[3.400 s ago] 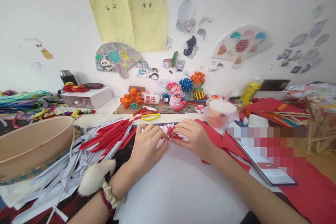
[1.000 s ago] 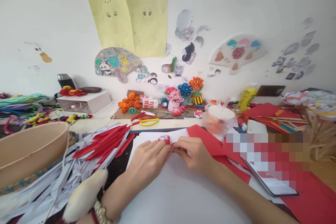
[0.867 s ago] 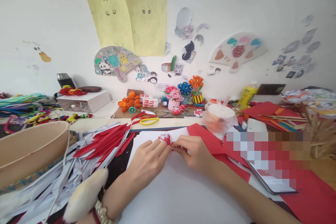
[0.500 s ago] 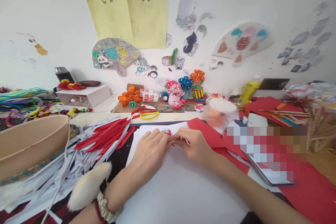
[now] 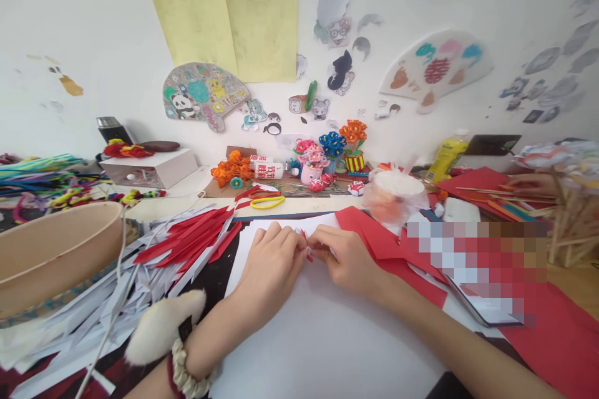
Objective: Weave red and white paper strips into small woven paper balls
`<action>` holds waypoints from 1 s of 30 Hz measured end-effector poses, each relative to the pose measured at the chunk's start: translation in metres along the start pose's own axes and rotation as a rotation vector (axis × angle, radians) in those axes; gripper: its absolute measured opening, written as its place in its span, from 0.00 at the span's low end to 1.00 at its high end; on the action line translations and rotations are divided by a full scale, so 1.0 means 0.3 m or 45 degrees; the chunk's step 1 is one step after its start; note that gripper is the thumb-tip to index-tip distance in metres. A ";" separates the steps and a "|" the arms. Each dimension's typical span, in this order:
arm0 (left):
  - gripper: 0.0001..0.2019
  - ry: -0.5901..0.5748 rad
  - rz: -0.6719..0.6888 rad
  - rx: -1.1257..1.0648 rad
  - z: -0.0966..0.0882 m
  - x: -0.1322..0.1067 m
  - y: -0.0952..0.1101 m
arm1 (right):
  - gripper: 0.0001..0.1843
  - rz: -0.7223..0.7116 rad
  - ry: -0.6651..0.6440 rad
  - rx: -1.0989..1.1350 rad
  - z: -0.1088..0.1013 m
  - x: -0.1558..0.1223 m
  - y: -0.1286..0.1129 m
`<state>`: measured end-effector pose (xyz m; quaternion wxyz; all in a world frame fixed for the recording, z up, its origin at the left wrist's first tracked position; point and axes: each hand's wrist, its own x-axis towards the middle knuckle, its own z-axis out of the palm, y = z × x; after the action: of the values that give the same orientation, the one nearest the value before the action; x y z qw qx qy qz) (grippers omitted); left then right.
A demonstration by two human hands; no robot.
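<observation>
Over a large white paper sheet, both hands meet at a small folded paper piece in red and white. My left hand is closed, with thumb and fingertips pinching the piece from the left. From the right, my right hand pinches it between thumb and forefinger. Fingers cover most of the piece, so its full shape is hidden. A scrunchie and a fluffy white ornament are at my left wrist. Left of the sheet lie red paper strips and white paper strips.
A beige oval basin stands far left. Yellow-handled scissors lie behind the sheet, near flower crafts. Red paper, a bagged cup and a tablet-like device are on the right. Another person's hand appears there.
The view has shifted slightly. Both hands still pinch the small paper piece, with fingers slightly repositioned and more of its red end showing below. Another person's hand has appeared at the right.
</observation>
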<state>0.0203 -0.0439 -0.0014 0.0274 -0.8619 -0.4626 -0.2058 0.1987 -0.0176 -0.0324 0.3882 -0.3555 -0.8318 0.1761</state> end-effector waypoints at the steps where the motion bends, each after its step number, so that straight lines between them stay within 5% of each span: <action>1: 0.08 -0.020 0.006 0.024 -0.002 0.000 0.003 | 0.10 0.000 -0.006 0.005 0.000 0.001 -0.001; 12: 0.08 0.028 -0.002 -0.014 -0.017 0.005 -0.002 | 0.10 -0.051 0.009 -0.182 0.005 -0.003 -0.013; 17: 0.11 0.101 -0.091 -0.009 -0.015 0.011 -0.015 | 0.07 -0.011 0.167 -0.092 -0.008 0.000 -0.042; 20: 0.12 0.139 -0.173 -0.075 -0.015 0.013 -0.022 | 0.15 -0.037 0.257 -0.170 -0.003 -0.008 -0.058; 25: 0.11 0.102 -0.242 -0.277 -0.020 0.014 -0.013 | 0.16 -0.167 0.163 -0.499 0.026 -0.017 -0.054; 30: 0.10 0.136 -0.275 -0.331 -0.029 0.018 0.002 | 0.17 -0.277 0.145 -0.519 0.026 -0.010 -0.054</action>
<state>0.0205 -0.0421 0.0087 -0.0820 -0.7912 -0.5200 -0.3112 0.1866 -0.0308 -0.0297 0.3713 -0.3441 -0.8604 -0.0584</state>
